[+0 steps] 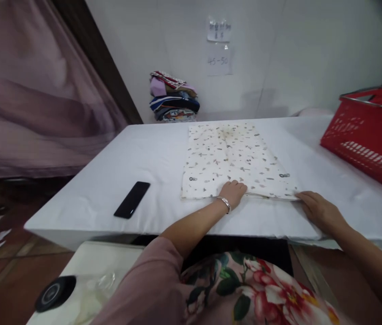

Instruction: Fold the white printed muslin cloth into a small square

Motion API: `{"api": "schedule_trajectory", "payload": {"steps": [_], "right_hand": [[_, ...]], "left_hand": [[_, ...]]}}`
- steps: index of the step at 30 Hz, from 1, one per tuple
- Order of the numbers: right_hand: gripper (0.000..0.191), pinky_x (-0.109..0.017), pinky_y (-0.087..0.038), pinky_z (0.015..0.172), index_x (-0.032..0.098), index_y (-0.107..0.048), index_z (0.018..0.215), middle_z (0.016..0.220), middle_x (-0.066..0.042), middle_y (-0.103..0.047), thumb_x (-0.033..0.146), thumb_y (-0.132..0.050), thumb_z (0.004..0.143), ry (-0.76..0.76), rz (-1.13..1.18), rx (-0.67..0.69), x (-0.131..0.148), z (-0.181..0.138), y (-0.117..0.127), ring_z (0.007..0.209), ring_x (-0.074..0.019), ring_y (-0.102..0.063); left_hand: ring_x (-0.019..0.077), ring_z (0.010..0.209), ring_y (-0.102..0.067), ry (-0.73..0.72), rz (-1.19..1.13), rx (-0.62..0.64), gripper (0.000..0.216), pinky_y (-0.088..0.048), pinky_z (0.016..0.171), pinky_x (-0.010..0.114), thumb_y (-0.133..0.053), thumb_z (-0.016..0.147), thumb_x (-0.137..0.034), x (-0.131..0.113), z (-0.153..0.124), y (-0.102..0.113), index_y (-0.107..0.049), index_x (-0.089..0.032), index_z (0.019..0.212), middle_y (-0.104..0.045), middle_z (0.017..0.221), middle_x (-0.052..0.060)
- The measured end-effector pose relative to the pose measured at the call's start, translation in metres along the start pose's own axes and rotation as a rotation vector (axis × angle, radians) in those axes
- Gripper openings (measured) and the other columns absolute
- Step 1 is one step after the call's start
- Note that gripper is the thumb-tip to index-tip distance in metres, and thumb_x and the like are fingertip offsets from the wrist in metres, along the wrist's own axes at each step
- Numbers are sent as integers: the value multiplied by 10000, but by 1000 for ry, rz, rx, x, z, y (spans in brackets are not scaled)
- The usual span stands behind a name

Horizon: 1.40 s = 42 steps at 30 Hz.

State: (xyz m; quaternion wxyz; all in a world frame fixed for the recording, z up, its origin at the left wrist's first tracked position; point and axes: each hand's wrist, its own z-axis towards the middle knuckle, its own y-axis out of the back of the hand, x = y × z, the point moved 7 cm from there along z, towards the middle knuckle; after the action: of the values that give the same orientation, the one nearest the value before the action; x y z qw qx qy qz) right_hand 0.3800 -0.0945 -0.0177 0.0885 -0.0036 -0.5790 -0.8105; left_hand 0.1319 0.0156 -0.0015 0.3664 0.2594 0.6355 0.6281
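Observation:
A white garment or cloth (235,155) with a small scattered print lies folded flat on the table in front of me. Its kind I cannot make out for certain. Around its front edge, near the middle, my left hand (233,193) is closed, fingers bent and together on the fabric; a bracelet (225,204) circles that wrist. My right hand (319,211) pinches the front right corner between thumb and fingers. Between the two hands the layered edge shows. A yellowish stain marks the far part of the cloth.
A white-covered table (137,153) carries a black phone (132,200) at left and a red basket (370,135) at right. Behind the far edge is a stack of folded clothes (174,97) by the wall. A black round object (55,293) sits on a white surface at lower left.

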Motion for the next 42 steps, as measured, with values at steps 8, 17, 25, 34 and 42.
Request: {"api": "schedule_trajectory", "payload": {"steps": [8, 17, 25, 34, 42], "right_hand": [[352, -505, -551, 764, 308, -605, 1121, 1074, -129, -646, 270, -408, 832, 6, -2, -32, 3, 2, 1, 969, -324, -625], [351, -554, -534, 777, 392, -592, 1108, 1037, -100, -648, 323, -378, 839, 23, 49, -40, 6, 3, 5, 986, -324, -618], [407, -545, -452, 913, 254, -570, 1183, 1226, -95, -602, 169, -431, 810, 204, -38, -54, 80, 29, 8, 1202, -334, -487], [240, -428, -484, 852, 204, -677, 1034, 1049, -100, -673, 264, -489, 898, 341, 210, -11, 158, 83, -14, 952, -247, -594], [255, -396, -476, 852, 221, -697, 940, 971, -70, -677, 261, -445, 929, 256, 324, 23, 160, 95, -19, 901, -214, -594]], "left_hand": [[207, 1088, -505, 124, 21, -18, 409, -396, 901, 350, -407, 827, -5, 62, -48, 9, -565, -207, 1145, -622, 1170, 38], [203, 1166, -484, 297, 71, 22, 497, -370, 975, 312, -465, 776, 5, 122, -98, 27, -535, -185, 1230, -592, 1252, 40], [186, 1157, -489, 99, 17, -52, 351, -355, 996, 343, -449, 884, -141, 76, -79, 23, -541, -227, 1212, -580, 1263, 34], [192, 975, -548, 21, -52, -91, 223, -418, 863, 342, -439, 940, -278, 57, -51, 14, -643, -196, 977, -644, 1028, 50], [183, 894, -555, 6, -164, -205, 273, -429, 829, 345, -410, 952, -286, 63, -52, 13, -655, -182, 889, -653, 945, 46]]}}
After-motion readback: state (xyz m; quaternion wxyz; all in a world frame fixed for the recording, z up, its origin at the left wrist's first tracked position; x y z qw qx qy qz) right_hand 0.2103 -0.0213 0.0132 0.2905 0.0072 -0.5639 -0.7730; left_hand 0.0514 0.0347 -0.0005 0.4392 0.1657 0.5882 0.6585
